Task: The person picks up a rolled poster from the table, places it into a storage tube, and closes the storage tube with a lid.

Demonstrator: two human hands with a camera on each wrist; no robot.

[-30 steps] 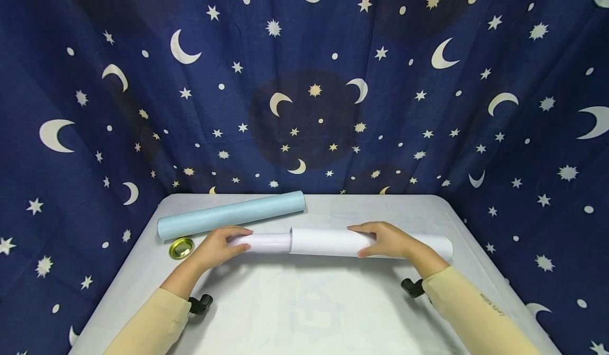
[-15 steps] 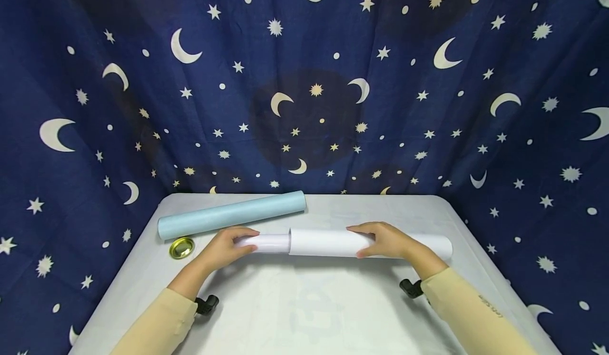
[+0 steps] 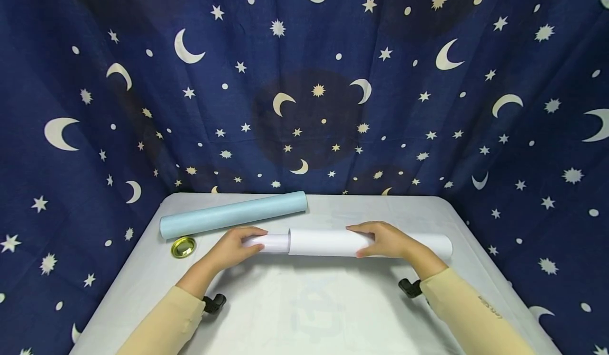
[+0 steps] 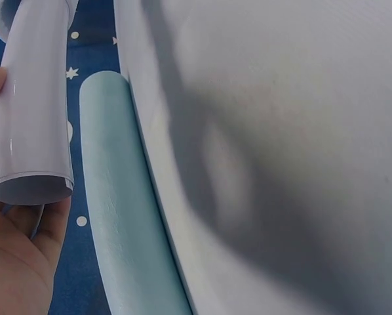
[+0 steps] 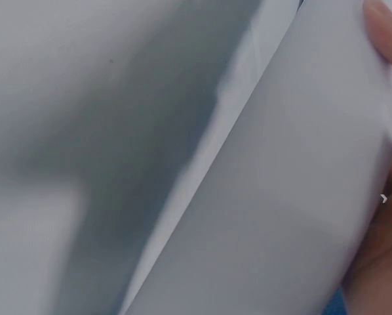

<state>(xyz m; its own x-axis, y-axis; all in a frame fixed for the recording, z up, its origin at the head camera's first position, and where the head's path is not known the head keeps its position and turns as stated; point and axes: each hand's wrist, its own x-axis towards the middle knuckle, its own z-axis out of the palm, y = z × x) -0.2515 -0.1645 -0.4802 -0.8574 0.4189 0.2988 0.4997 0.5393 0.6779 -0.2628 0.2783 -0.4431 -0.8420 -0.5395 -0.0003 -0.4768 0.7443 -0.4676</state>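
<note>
My left hand (image 3: 234, 248) grips the outer end of a glossy white rolled sheet (image 3: 277, 243). In the left wrist view the roll (image 4: 35, 111) shows its hollow end, with fingers and thumb around it. The roll's right part sits inside a wider white tube (image 3: 316, 242), so that part is hidden. My right hand (image 3: 384, 240) holds this tube near its middle, thumb in front and fingers over the top. The tube (image 5: 281, 164) fills much of the right wrist view.
Behind the left hand a light blue tube (image 3: 233, 215) lies slanted at the table's back left. A round gold-rimmed lid (image 3: 183, 247) lies beside its left end. The white-covered table (image 3: 304, 302) meets a blue star-and-moon curtain (image 3: 304, 80) at the back.
My left hand has moved right, and the exposed length of the rolled sheet has shortened as it slides deeper into the white tube. The right hand and the tube have barely moved.
</note>
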